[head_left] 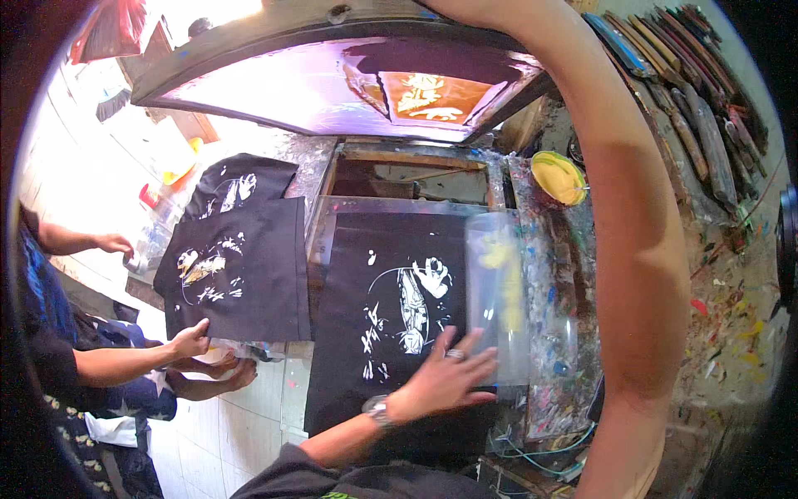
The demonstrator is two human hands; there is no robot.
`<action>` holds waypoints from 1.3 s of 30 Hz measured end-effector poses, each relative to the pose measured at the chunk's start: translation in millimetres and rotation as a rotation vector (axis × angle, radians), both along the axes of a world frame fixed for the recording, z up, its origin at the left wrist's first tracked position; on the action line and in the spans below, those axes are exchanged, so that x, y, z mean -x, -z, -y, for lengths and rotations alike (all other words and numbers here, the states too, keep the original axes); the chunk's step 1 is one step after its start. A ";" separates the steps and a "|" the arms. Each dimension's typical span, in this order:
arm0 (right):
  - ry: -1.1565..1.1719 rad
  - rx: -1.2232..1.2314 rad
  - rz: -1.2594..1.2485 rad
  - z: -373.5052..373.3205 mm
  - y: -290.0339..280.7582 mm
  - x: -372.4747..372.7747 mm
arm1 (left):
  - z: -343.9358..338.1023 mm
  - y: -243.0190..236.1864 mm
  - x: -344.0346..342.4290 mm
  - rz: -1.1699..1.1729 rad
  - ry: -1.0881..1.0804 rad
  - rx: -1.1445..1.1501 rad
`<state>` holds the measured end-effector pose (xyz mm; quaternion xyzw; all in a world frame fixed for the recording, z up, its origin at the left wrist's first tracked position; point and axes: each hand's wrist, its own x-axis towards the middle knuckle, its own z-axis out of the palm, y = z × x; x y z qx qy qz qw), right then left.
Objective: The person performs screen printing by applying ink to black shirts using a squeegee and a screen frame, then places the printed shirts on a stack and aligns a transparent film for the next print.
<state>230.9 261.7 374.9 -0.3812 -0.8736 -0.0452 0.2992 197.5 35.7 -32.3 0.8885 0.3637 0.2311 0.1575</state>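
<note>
My left hand [445, 378], wearing a ring and a wristwatch, lies with spread fingers over the lower right part of a black fabric piece [349, 316]. White figures are printed on this fabric, which is spread flat on a clear board [511, 349]. The fingertips reach the fabric's right edge, beside the board's bare strip; the hand is slightly blurred. My right arm [636, 249] stretches up to the top edge, beside the raised printing screen [274, 91]. The right hand is cut off there, so its grip is hidden. An orange-brown stencil patch [432, 98] shows in the screen.
At left, a co-worker's hand [191, 339] touches another printed black piece [241, 283], which overlaps a further one [220, 187]. A tub of yellow ink [559, 177] stands behind the board's right side. Many squeegees [706, 141] lie at far right. The bench [565, 333] is paint-spattered.
</note>
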 end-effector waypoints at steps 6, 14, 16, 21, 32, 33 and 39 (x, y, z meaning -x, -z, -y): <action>-0.010 -0.132 0.088 -18.0 -19.5 -1.9 | 26.4 12.6 100.8 -0.351 -0.509 0.152; 0.028 -0.142 0.112 -44.5 -19.8 13.5 | -12.3 31.4 119.1 -0.352 -0.601 0.120; 0.074 -0.093 0.064 -40.1 -17.2 11.1 | -12.0 31.2 119.9 -0.356 -0.591 0.138; 0.237 0.107 -0.120 -34.9 -35.8 27.3 | -1.3 22.5 123.5 -0.347 -0.587 0.180; 0.070 -0.128 0.015 -58.8 -23.2 13.6 | 4.3 26.1 123.4 -0.332 -0.585 0.182; 0.061 -0.136 0.018 -58.5 -23.2 13.4 | 4.2 25.8 123.0 -0.334 -0.582 0.175; 0.000 -0.168 0.037 -56.2 -20.8 9.8 | 3.3 17.9 121.9 -0.334 -0.577 0.185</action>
